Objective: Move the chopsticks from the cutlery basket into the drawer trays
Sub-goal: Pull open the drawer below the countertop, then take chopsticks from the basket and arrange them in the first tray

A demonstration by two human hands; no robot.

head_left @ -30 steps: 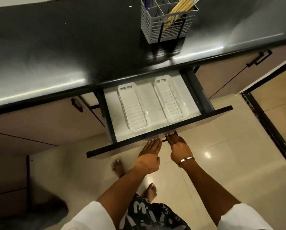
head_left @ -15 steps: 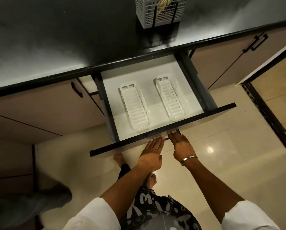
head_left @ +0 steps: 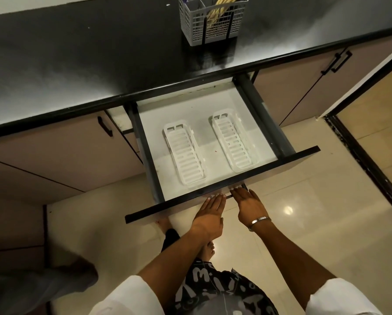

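Observation:
A grey cutlery basket [head_left: 213, 28] stands on the black countertop at the top, with pale wooden chopsticks [head_left: 217, 10] upright in one compartment. Below it the drawer [head_left: 222, 185] is pulled far out. Two white slotted trays lie side by side on its white floor: the left tray [head_left: 186, 155] and the right tray [head_left: 233, 144], both with nothing in them. My left hand [head_left: 209, 214] and my right hand [head_left: 250, 205] are side by side at the drawer front, fingers hooked on its black handle [head_left: 229, 196]. A metal bracelet circles my right wrist.
The black countertop [head_left: 99, 64] runs across the top. Cabinet doors with black handles [head_left: 105, 126] [head_left: 337, 62] flank the drawer. The drawer front juts over the tiled floor [head_left: 315, 212] above my bare feet. A dark door threshold [head_left: 363, 160] lies at right.
The drawer has slid further out toward me with both hands on its handle, showing more of its white floor behind the trays. The basket stays in place.

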